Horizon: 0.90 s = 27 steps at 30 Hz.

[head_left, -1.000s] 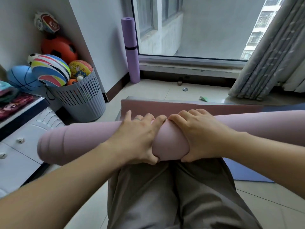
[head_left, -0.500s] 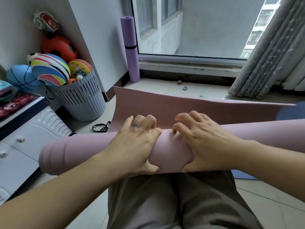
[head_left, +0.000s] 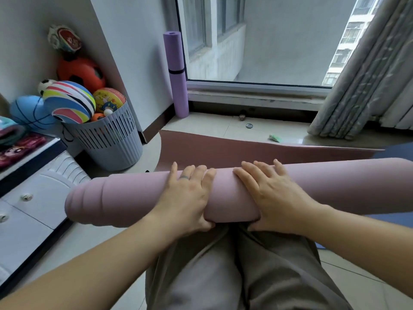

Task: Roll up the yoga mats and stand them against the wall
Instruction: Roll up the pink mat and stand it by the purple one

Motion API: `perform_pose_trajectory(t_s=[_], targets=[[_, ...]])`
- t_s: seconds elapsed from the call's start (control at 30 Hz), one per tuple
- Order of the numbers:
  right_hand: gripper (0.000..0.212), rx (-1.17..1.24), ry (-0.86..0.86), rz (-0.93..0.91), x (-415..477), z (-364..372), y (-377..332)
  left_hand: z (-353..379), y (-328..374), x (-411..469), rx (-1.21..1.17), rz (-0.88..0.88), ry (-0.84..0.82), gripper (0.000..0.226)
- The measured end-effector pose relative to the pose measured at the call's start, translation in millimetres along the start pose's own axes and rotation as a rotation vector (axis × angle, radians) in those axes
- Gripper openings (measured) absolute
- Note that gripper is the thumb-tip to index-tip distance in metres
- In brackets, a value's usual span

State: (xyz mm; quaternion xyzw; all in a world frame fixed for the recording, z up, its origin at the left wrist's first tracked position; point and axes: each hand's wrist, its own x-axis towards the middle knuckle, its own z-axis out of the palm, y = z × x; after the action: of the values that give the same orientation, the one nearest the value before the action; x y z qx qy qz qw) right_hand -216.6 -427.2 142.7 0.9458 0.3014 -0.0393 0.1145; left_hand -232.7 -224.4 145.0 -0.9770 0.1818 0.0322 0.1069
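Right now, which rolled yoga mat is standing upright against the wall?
The slim purple foam mat with a black strap, by the window. The pink yoga mat lies sideways across the lap, gripped by the left hand and right hand.

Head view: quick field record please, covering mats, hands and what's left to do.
pink mat: mostly rolled, loose flap beyond the hands
left hand: grips pink mat
right hand: grips pink mat
purple mat: rolled, strapped, upright in far corner
blue mat: at right, mostly hidden
left to do: finish rolling pink mat, stand it up
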Motion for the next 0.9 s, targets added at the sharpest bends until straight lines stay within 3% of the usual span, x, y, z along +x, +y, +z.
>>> perform_pose_trajectory(t_s=[0.23,0.4,0.63,0.7,0.8,0.9], targets=[[0.109,-0.018,0.041,-0.062,-2.7,-36.0,11.5,-32.6,-8.6,-8.5,0.037,0.066,-0.006,0.112],[0.112,0.072,-0.058,-0.117,-21.8,-20.4,2.5,-20.2,6.0,-24.7,-0.041,0.136,-0.109,0.106],[0.1,0.2,-0.02,-0.13,-24.5,-23.0,7.6,-12.7,2.6,-27.0,0.002,0.194,0.005,0.088],[0.097,0.224,-0.003,-0.102,-25.0,-28.8,7.8,-12.5,0.6,-25.0,-0.023,0.179,0.115,0.087],[0.098,0.22,0.011,-0.095,-20.2,-31.0,11.1,-21.9,1.9,-20.6,0.006,0.159,0.1,0.09],[0.104,0.194,0.078,-0.039,-14.4,-32.6,16.3,-26.5,0.4,-13.7,-0.041,0.144,0.065,0.072]])
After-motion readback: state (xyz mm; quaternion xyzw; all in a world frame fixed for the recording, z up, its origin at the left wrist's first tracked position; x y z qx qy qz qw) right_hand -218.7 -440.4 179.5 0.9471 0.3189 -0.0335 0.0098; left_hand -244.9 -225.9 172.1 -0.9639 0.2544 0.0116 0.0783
